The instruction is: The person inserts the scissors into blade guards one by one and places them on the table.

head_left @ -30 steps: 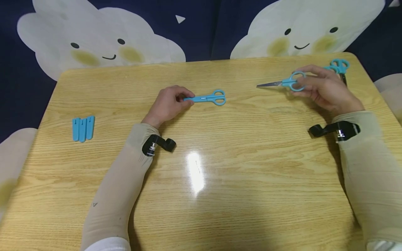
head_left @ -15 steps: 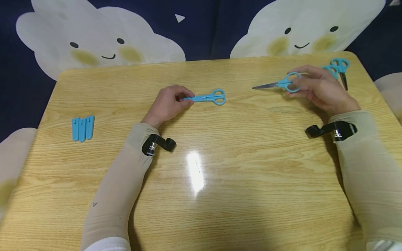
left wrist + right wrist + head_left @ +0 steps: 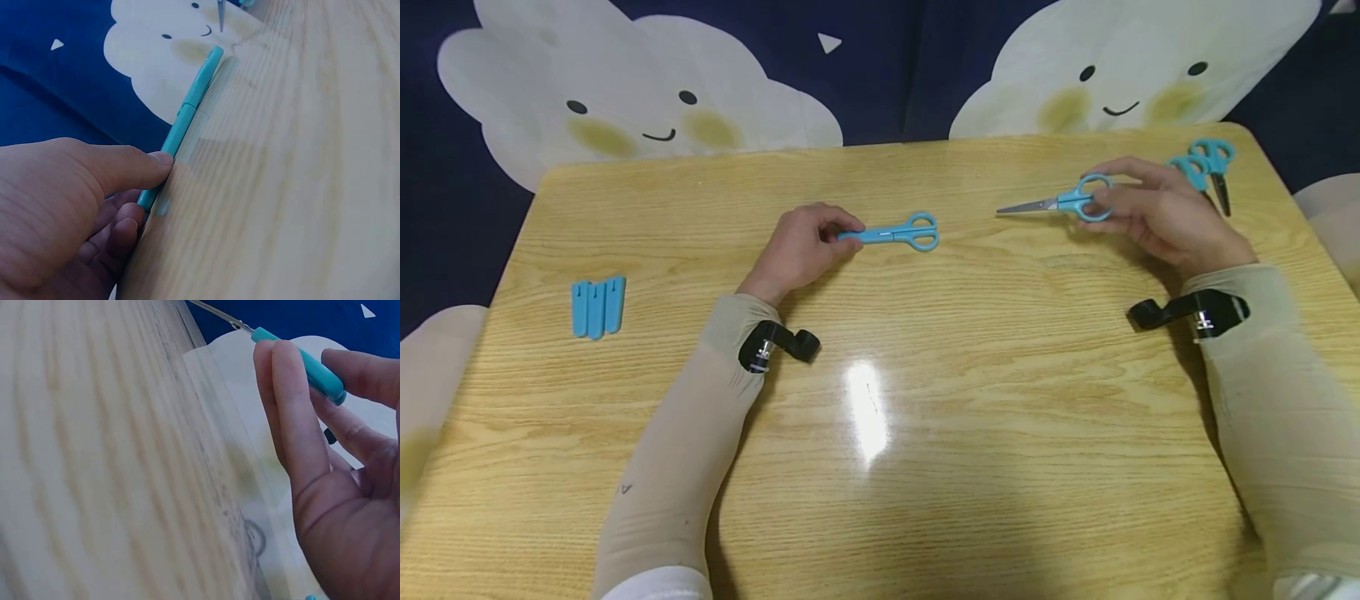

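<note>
Blue caps (image 3: 598,307) — head view only, both hands (image 3: 801,248) gripping scissors (image 3: 898,234)

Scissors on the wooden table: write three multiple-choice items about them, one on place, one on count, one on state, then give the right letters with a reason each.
1. Where do the blue caps lie?
A. near the table's left edge
B. beside the right hand
C. under the left hand

2. How many pairs of scissors show in the head view?
A. two
B. four
C. six

3. How are the blades of the scissors in the right hand?
A. capped
B. bare and pointing left
C. stuck into the table

Answers:
1 A: the caps sit far left on the table, apart from both hands.
2 B: one capped pair at the left hand, one bare pair in the right hand, two more pairs at the far right corner.
3 B: the bare metal tips stick out leftward from the fingers.
</note>
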### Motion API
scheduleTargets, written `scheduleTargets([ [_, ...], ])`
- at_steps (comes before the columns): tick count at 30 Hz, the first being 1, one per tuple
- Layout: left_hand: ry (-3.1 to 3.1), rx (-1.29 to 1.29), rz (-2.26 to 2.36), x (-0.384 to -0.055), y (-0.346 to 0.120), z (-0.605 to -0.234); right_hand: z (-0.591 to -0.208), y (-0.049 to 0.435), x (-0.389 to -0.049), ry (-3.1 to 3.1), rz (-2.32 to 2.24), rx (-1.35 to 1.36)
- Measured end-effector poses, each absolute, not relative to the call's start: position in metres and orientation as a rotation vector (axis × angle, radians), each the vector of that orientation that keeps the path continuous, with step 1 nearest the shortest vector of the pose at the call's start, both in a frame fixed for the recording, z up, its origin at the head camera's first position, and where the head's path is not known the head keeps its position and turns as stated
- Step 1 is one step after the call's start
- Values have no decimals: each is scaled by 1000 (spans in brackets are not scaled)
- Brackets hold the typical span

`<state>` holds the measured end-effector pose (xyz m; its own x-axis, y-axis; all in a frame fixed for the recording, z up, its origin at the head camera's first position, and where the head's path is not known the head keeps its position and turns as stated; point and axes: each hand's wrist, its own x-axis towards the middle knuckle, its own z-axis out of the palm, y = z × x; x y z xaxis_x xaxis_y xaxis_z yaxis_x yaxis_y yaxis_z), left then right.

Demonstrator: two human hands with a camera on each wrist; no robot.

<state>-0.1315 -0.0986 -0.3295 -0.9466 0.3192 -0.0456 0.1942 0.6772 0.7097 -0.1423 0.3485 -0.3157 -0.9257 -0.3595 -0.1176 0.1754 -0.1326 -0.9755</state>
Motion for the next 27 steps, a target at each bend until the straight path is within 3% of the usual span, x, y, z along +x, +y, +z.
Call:
scheduleTargets([
  [27, 2693, 468, 1123, -142, -96, -342, -319, 310, -133, 1782, -2173, -255],
])
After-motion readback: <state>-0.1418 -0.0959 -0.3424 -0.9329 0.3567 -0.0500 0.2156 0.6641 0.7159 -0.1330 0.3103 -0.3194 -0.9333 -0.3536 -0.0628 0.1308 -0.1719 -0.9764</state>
